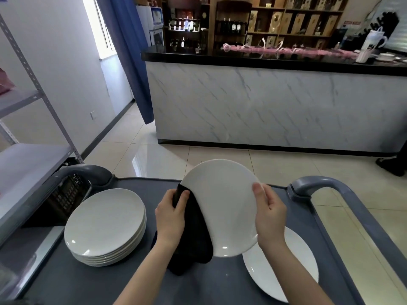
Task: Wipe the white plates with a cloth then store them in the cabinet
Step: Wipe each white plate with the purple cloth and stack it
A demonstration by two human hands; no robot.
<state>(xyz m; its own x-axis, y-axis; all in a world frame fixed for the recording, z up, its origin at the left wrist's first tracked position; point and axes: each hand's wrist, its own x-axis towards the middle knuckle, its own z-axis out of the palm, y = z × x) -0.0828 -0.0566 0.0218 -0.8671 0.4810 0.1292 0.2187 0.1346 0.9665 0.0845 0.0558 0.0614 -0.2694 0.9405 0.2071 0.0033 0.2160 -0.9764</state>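
A white plate (222, 203) is held up, tilted, above the grey cart top (110, 282). My right hand (269, 214) grips its right rim, thumb on the face. My left hand (170, 213) grips a black cloth (191, 241) against the plate's left edge; the cloth hangs down below the hand. A stack of several white plates (105, 225) sits on the cart at the left. A single white plate (284, 269) lies flat on the cart at the right, partly hidden by my right forearm.
The cart has grey handles at its far left (88, 172) and far right (326, 183). A metal shelving rack (33, 150) stands close on the left. A marble-fronted counter (264, 102) with a black top stands across the tiled floor. A dark shoe (389, 166) shows at the right edge.
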